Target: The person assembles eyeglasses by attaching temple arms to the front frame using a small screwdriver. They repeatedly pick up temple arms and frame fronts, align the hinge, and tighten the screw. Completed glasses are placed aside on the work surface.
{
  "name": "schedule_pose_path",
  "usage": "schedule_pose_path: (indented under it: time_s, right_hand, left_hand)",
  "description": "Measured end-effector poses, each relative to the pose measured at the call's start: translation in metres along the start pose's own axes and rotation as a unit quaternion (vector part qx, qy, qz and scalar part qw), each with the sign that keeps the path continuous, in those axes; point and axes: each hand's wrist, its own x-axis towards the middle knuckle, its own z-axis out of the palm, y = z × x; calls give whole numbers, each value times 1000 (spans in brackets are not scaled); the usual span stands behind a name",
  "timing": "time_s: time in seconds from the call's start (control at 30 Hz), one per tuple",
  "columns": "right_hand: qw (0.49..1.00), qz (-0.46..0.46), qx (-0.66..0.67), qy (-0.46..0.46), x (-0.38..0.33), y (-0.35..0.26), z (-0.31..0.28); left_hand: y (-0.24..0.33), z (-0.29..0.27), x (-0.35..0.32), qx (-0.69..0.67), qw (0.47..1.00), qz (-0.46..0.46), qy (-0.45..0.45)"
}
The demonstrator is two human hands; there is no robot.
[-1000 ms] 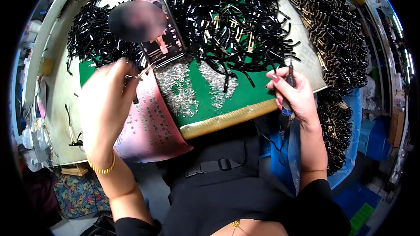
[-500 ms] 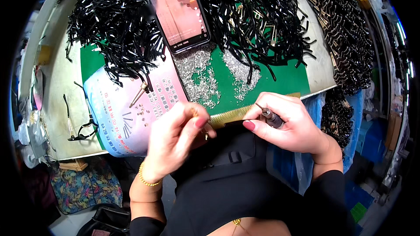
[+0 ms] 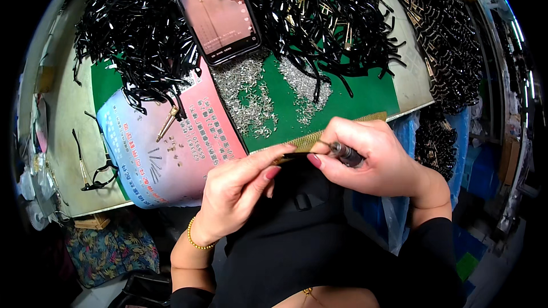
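My right hand (image 3: 379,157) is closed round a small screwdriver (image 3: 346,155) with a dark grey, ridged handle. Its thumb and forefinger also press at the right end of a thin black eyeglass temple arm (image 3: 297,155). The left end of that piece is pinched by my left hand (image 3: 237,185), which wears a gold bead bracelet. Both hands are above my lap, by the mesh-edged front of the green mat (image 3: 357,100). Beyond them lie two heaps of tiny silver screws (image 3: 251,100). Fingers hide the screwdriver's tip.
Black temple arms (image 3: 137,28) are piled at back left and back right. Between the piles lies a lit phone (image 3: 220,14). A pink and blue printed sheet (image 3: 142,154) bears a metal tool (image 3: 167,124) and small parts. Black glasses frames (image 3: 103,174) lie at far left.
My left hand has come right toward the right hand, and its fingers now meet the black temple arm. The right hand keeps the screwdriver. The whole view has shifted slightly.
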Motion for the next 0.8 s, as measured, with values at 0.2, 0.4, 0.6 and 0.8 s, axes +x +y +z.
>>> schedule_pose_path:
  time_s: [0.2,0.4,0.6,0.8]
  right_hand:
    - [988,-80,-70,-108,-3,2,-4]
    - [995,-23,-53,-83,-4,1,-4]
    - [965,58,-256,7,-17,24,-17]
    - [922,-26,-386,-13,-17,38,-1]
  left_hand:
    - [10,-10,-2,299,939,161,-54]
    - [2,-7,-3,312,941,128,-40]
    - [-12,-12,-22,88,992,-15,86]
    - [-14,19,-13,-28,992,-50,113]
